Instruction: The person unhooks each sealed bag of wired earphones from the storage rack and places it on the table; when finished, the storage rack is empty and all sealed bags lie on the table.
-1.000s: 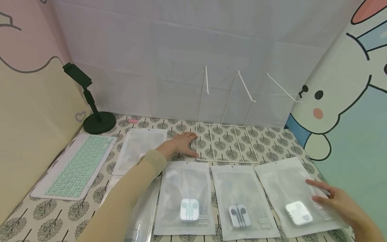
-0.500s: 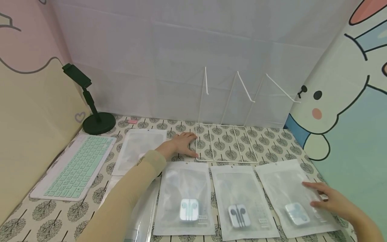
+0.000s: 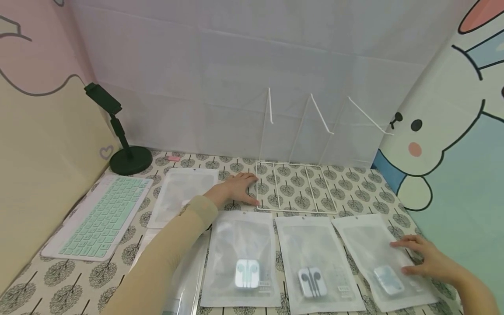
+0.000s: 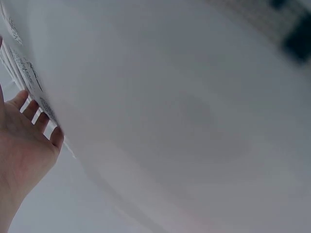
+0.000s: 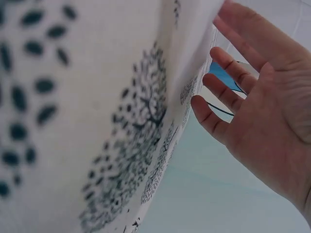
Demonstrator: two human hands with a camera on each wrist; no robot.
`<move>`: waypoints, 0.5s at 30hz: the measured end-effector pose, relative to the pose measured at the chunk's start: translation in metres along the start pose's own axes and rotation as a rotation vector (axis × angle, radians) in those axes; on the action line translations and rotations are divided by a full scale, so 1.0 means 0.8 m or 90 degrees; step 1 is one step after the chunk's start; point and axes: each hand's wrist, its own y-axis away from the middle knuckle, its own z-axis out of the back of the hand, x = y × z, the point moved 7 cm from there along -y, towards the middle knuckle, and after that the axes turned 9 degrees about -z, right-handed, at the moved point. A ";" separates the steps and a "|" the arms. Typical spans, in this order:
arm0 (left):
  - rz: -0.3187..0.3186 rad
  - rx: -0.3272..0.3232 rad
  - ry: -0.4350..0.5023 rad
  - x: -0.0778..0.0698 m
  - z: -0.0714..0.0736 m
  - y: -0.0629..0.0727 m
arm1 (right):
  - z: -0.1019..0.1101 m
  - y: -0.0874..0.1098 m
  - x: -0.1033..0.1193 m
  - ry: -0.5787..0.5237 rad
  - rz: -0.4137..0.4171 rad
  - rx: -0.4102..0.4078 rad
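My left hand (image 3: 238, 188) rests on the patterned tabletop at the left side of a white wire rack (image 3: 296, 211), its thumb and fingertips at the frame. My right hand (image 3: 431, 262) lies at the right edge of a frosted zip bag (image 3: 366, 236), fingers loosely bent and fingertips on or just over it. Inside this bag shows a white earphone case (image 3: 389, 280). In the right wrist view the right hand (image 5: 267, 107) has its fingers spread, with nothing plainly gripped. The left wrist view shows the left hand (image 4: 29, 141) with bent fingers beside a blurred pale surface.
Two more frosted bags, a middle one (image 3: 320, 238) and a left one (image 3: 242, 236), hold earphones in cases. Another bag (image 3: 189, 183) lies behind my left forearm, with clear plastic packaging (image 3: 189, 271) nearer. A mint keyboard (image 3: 106, 218) and black stand (image 3: 131, 161) are left.
The rightmost bag has turned and shifted, its top edge coming nearer and its right side moving left. My right hand has moved slightly left with it. The left hand stays put.
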 end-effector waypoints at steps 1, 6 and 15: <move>-0.001 -0.001 0.003 0.000 0.000 0.000 | -0.002 0.000 -0.003 -0.008 -0.003 0.008; -0.004 0.002 -0.005 0.000 -0.002 -0.002 | -0.006 0.001 -0.012 -0.024 -0.035 0.042; -0.016 0.005 0.025 0.002 -0.003 -0.002 | 0.026 -0.017 0.008 -0.034 -0.035 0.035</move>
